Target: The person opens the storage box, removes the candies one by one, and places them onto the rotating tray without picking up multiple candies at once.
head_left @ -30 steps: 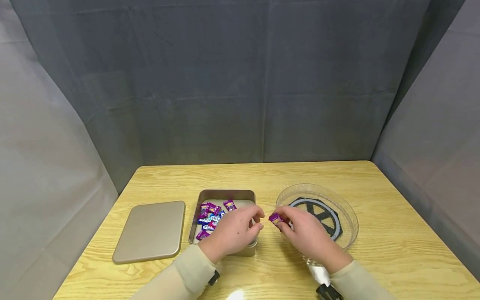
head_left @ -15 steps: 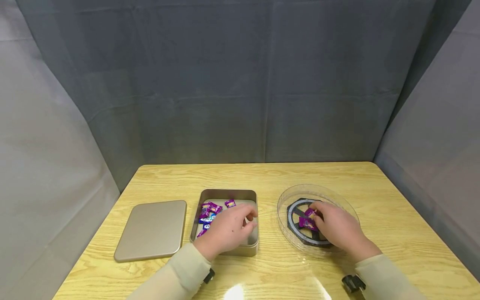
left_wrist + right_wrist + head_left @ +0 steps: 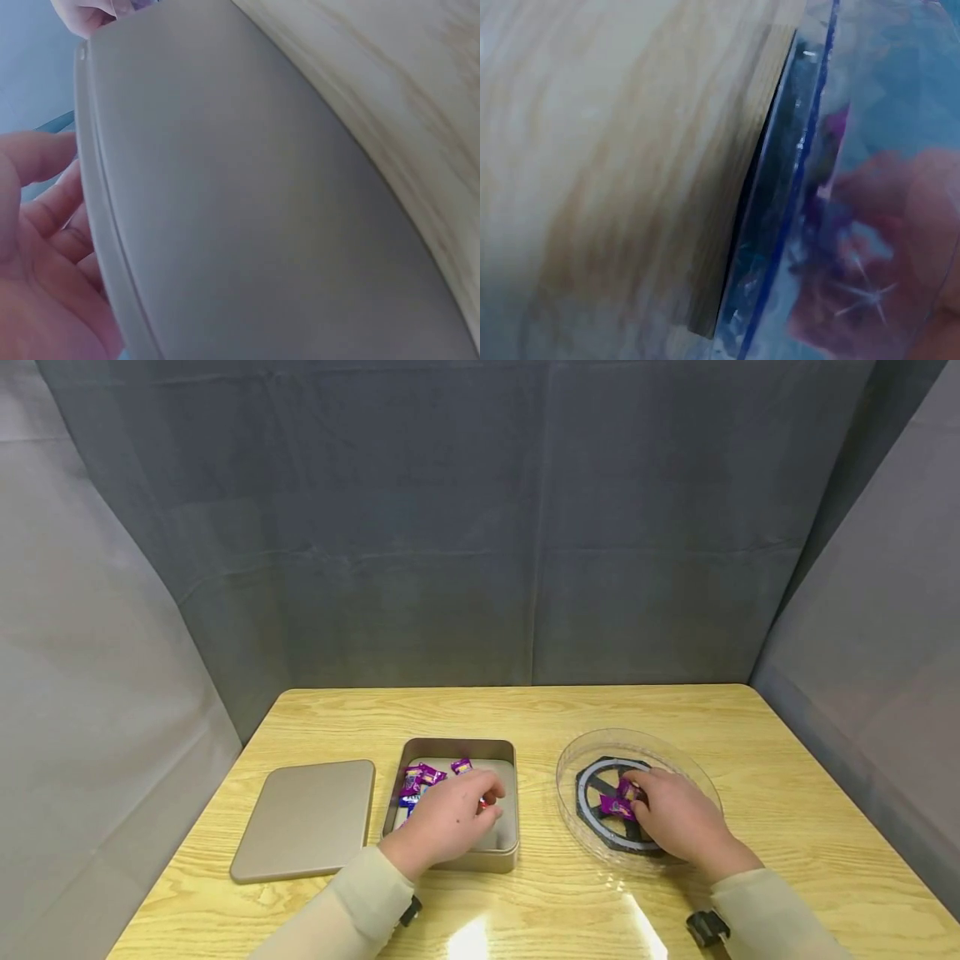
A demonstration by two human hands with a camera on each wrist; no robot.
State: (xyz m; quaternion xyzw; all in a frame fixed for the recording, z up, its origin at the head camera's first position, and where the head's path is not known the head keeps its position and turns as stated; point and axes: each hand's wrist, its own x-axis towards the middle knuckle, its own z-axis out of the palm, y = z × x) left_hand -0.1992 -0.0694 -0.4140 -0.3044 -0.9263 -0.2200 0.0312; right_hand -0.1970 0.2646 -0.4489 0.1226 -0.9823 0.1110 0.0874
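Observation:
Over the open metal tin (image 3: 480, 862), my left hand (image 3: 442, 818) hovers with its fingers loosely curved. A small red bit shows between thumb and forefinger; whether they touch it cannot be told. Purple wrapped candies (image 3: 412, 781) and some blue ones lie in the tin, partly hidden by the hand. In the left wrist view the tin's wall hides the left fingertips. My right hand (image 3: 682, 818) reaches into the clear round dish (image 3: 567, 831) and pinches a purple wrapped candy (image 3: 628, 789). Another purple candy (image 3: 617, 807) lies beside it on the dark spoked piece in the dish.
The tin's flat lid (image 3: 303, 820) lies left of the tin on the wooden table (image 3: 540, 906). Grey cloth (image 3: 420, 527) stands behind the table and at both sides. In the right wrist view the clear dish wall (image 3: 784, 232) stands before the right fingers.
The right hand has carried a purple candy from beside the tin rightward into the dish. The left hand has drifted slightly left over the tin.

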